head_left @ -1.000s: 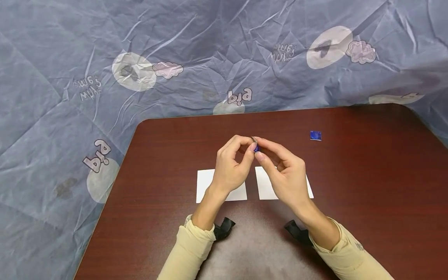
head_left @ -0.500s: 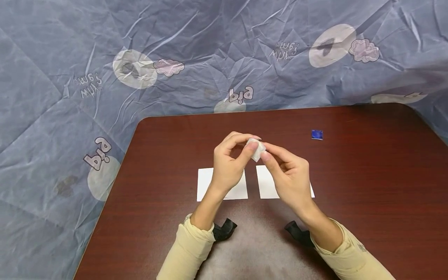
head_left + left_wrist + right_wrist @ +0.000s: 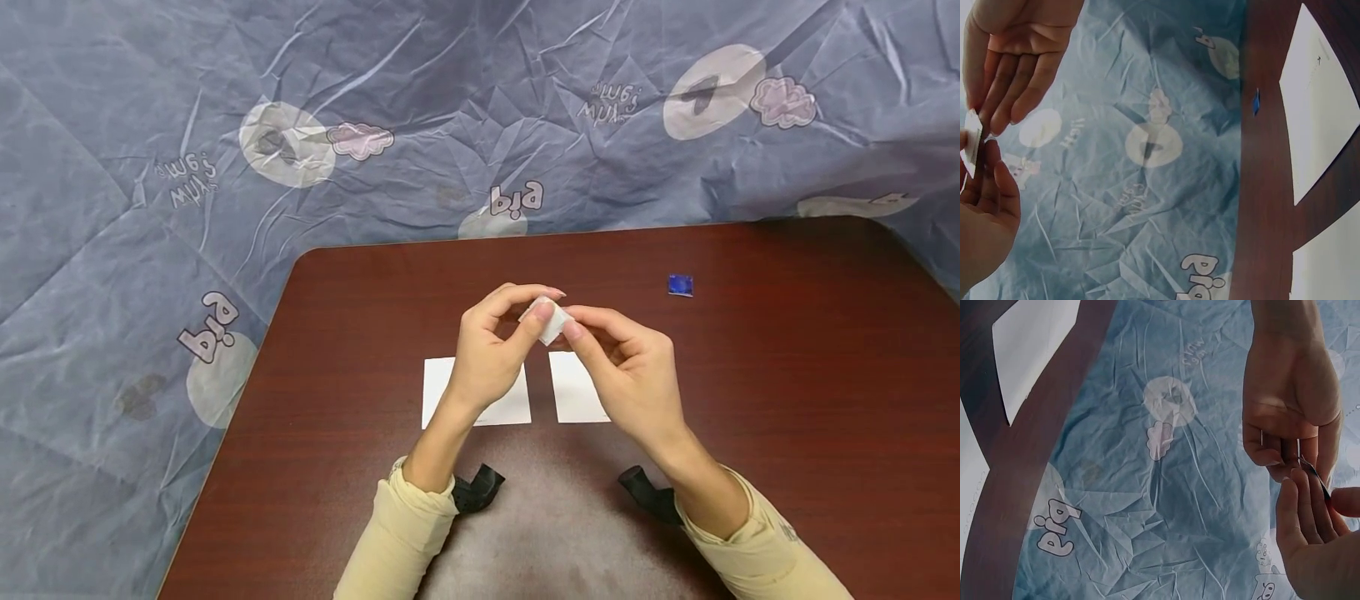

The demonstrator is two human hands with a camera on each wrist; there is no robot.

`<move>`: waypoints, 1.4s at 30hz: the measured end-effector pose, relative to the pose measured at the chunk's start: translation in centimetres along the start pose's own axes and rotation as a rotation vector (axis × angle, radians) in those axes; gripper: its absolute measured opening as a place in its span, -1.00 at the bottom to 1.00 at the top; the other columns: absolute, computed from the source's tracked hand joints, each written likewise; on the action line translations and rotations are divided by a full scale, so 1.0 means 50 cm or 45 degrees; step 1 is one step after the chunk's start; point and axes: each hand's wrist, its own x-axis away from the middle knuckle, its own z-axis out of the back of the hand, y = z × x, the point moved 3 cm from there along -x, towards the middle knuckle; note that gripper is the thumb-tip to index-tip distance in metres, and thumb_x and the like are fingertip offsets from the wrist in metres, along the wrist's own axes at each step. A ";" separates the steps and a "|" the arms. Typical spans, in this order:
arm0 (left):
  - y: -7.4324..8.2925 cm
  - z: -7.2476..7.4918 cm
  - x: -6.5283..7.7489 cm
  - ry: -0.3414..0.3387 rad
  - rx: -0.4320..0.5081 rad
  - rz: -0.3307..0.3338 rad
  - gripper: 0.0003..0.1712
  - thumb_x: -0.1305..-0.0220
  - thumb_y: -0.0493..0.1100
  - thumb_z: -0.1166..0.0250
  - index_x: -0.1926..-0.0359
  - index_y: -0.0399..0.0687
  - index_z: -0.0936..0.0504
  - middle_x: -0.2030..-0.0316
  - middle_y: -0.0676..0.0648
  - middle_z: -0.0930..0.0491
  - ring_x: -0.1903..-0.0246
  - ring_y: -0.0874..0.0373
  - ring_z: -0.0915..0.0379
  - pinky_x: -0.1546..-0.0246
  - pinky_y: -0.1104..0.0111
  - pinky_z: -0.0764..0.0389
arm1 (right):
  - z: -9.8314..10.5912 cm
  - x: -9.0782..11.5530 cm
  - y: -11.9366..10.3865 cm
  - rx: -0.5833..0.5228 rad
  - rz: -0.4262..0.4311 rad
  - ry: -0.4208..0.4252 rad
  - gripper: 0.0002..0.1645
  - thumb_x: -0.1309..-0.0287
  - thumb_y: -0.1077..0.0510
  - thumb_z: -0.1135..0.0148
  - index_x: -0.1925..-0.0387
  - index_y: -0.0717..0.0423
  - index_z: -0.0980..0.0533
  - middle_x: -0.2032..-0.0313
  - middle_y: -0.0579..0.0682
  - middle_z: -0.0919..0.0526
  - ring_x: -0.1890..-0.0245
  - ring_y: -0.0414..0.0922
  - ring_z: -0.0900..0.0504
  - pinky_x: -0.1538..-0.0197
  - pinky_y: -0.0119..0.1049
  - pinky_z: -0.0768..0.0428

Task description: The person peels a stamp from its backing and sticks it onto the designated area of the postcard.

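Above the table, both hands hold a small flat square packet (image 3: 554,323), its white side facing up in the head view. My left hand (image 3: 489,346) pinches it between thumb and fingers from the left. From the right, my right hand (image 3: 633,362) pinches its lower right corner with the thumb on top. In the left wrist view the packet (image 3: 973,144) appears nearly edge-on between the fingers. The right wrist view shows only its thin dark edge (image 3: 1317,478). A similar small blue square packet (image 3: 680,285) lies apart at the table's far right.
Two white sheets, a left one (image 3: 506,404) and a right one (image 3: 576,396), lie side by side on the brown table (image 3: 360,333) below the hands. Black wrist straps (image 3: 480,489) show at the sleeves. A wrinkled blue printed cloth (image 3: 420,100) hangs behind the table.
The held packet has turned from its blue side, seen nearly edge-on, to its white side. My right hand has shifted slightly to the right.
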 end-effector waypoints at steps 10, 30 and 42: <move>0.001 0.001 -0.001 -0.078 0.135 0.173 -0.76 -0.20 -0.46 -0.23 0.09 -0.45 -0.58 0.21 -0.32 -0.59 0.34 0.16 -0.50 0.42 0.40 -0.53 | 0.006 -0.001 -0.003 0.107 -0.037 -0.016 -0.81 -0.18 0.52 -0.11 0.19 0.47 -0.59 0.39 0.04 -0.71 0.40 -0.15 -0.70 0.21 -0.35 -0.61; -0.005 0.012 -0.002 -0.253 0.076 0.334 -0.78 -0.27 -0.35 -0.25 0.07 -0.33 -0.63 0.23 -0.10 -0.66 0.43 0.10 -0.52 0.38 0.32 -0.51 | 0.022 -0.011 -0.005 0.456 -0.042 -0.124 -0.87 -0.14 0.44 -0.24 0.26 0.30 -0.62 0.40 0.01 -0.69 0.39 -0.26 -0.67 0.25 -0.42 -0.59; 0.000 0.008 -0.005 -0.228 0.053 0.281 -0.75 -0.24 -0.38 -0.26 0.04 -0.35 -0.62 0.21 -0.13 -0.65 0.36 0.13 -0.56 0.34 0.29 -0.55 | 0.020 -0.014 -0.007 0.476 0.051 -0.027 -0.87 -0.07 0.49 -0.27 0.30 0.33 -0.60 0.45 0.04 -0.67 0.45 -0.27 -0.65 0.30 -0.46 -0.57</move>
